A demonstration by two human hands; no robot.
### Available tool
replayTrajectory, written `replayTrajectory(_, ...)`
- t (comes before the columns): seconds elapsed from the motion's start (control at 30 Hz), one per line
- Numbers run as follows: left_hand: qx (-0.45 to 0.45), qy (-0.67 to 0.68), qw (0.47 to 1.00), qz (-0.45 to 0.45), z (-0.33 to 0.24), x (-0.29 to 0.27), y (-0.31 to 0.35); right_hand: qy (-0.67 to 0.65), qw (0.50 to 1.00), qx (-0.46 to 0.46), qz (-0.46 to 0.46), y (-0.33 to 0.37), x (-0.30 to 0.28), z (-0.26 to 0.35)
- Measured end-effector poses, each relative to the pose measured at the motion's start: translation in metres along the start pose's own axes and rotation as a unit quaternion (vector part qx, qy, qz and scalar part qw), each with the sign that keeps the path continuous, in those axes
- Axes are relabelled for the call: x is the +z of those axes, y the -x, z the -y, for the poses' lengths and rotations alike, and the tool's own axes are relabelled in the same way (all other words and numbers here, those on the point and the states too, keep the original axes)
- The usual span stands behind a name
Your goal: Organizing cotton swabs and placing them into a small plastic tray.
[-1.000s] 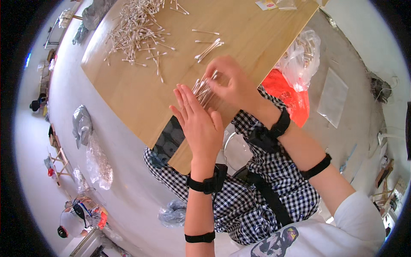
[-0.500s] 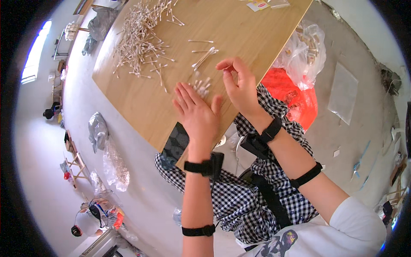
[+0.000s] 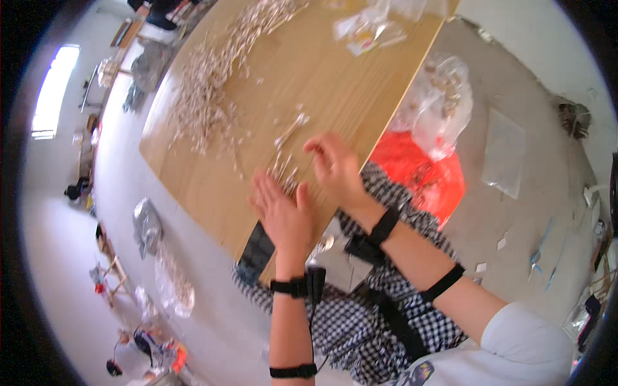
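My left hand (image 3: pixel 282 213) is low over the wooden table's near edge, its fingers stretched out and thumb apart. Against its inner side is a small bunch of cotton swabs (image 3: pixel 282 170), partly hidden by the fingers. To the right, my right hand (image 3: pixel 335 168) hovers with bent fingers and nothing visible in them. A few more loose swabs (image 3: pixel 291 128) lie just beyond the two hands. A large heap of cotton swabs (image 3: pixel 206 96) spreads over the table's left and far side. Motion blurs the swabs.
Clear plastic packaging (image 3: pixel 370 29) lies on the far right of the table (image 3: pixel 322 77). Right of the table are a clear bag (image 3: pixel 444 103) and a red bag (image 3: pixel 421 180). A dark patterned flat piece (image 3: pixel 257 248) is at the near corner. A person (image 3: pixel 138 354) is at lower left.
The view has shifted, so table and hands sit lower in the picture. More of the plastic packaging shows at the far end. Both hands stay around the small swab bunch.
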State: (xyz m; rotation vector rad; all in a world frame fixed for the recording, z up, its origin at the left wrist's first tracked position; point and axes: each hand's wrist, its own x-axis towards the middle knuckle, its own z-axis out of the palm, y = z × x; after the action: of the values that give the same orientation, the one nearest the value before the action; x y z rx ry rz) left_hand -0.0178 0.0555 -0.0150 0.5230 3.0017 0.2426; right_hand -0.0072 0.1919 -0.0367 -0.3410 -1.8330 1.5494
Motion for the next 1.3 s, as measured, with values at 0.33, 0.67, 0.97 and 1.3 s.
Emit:
replayTrajectory(0.33,-0.014,0.026,0.99,-0.137,-0.017,0.014,0.017,0.005,0.999,-0.02,-0.033,-0.046,-0.013,0.0)
replayTrajectory(0.67,0.005,0.079,0.978,-0.193,-0.02,0.01,0.018,0.346,0.937,0.015,0.049,-0.202,-0.16,-0.091)
replayTrajectory(0.97,0.083,0.299,0.912,-0.267,-0.019,-0.016,0.057,0.094,0.993,0.051,0.055,-0.08,-0.147,-0.013)
replayTrajectory(1.3,-0.135,0.763,0.631,0.033,0.024,-0.072,0.19,-0.087,0.849,0.165,0.494,0.085,-0.085,0.195)
